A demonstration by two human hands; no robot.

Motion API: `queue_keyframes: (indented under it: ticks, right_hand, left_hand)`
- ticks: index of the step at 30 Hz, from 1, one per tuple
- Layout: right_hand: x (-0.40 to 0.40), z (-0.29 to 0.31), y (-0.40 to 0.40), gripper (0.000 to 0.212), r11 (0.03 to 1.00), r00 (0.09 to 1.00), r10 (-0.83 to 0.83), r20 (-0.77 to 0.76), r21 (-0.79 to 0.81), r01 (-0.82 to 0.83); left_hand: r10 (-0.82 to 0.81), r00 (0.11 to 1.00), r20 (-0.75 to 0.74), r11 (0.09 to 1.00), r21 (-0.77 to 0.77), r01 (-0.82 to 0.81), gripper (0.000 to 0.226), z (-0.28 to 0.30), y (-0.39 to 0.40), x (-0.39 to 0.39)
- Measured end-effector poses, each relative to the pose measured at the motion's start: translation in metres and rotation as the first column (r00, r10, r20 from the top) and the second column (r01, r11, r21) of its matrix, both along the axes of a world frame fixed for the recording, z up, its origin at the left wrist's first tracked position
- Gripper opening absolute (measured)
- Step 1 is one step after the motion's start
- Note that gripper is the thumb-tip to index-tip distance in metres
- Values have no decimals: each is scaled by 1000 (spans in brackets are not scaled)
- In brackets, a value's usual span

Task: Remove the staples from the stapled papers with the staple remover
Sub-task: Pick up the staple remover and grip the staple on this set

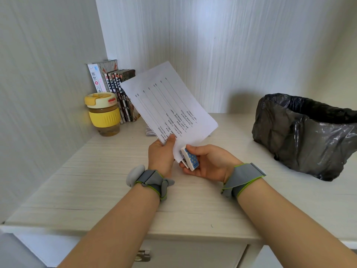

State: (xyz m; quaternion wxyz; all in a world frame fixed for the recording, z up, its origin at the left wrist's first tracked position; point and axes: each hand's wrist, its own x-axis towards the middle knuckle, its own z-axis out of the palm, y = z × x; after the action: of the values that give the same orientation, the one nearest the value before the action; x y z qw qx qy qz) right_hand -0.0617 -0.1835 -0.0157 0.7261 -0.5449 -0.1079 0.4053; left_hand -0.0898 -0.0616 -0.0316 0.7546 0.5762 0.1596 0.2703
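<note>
My left hand point(161, 154) holds the stapled papers point(168, 105) tilted up above the desk, thumb pressed on the printed front near the lower edge. My right hand point(207, 162) grips a small staple remover point(190, 158) with a blue dotted top and white body. Its jaws sit at the papers' lower corner, touching the sheet edge. The staple itself is hidden by the tool.
A yellow lidded cup point(103, 114) and a row of books point(119, 93) stand at the back left by the wall. A bin lined with a black bag point(305, 132) sits on the desk point(96, 180) at the right. More papers point(150, 131) lie behind the held sheets.
</note>
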Motion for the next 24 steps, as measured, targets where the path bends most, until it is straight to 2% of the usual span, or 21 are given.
queue_keyframes:
  ticks: [8, 14, 24]
  right_hand:
    - [0, -1, 1, 15, 996, 995, 47, 84, -75, -41]
    - [1, 0, 1, 15, 993, 996, 26, 88, -118, -15]
    - [0, 0, 1, 13, 989, 995, 0, 97, -146, 15]
  left_hand:
    - [-25, 999, -29, 1000, 8, 25, 22, 2, -2, -2]
    - [-46, 999, -19, 999, 2, 46, 9, 2, -1, -3]
    - [-69, 998, -2, 997, -24, 69, 13, 0, 0, -1]
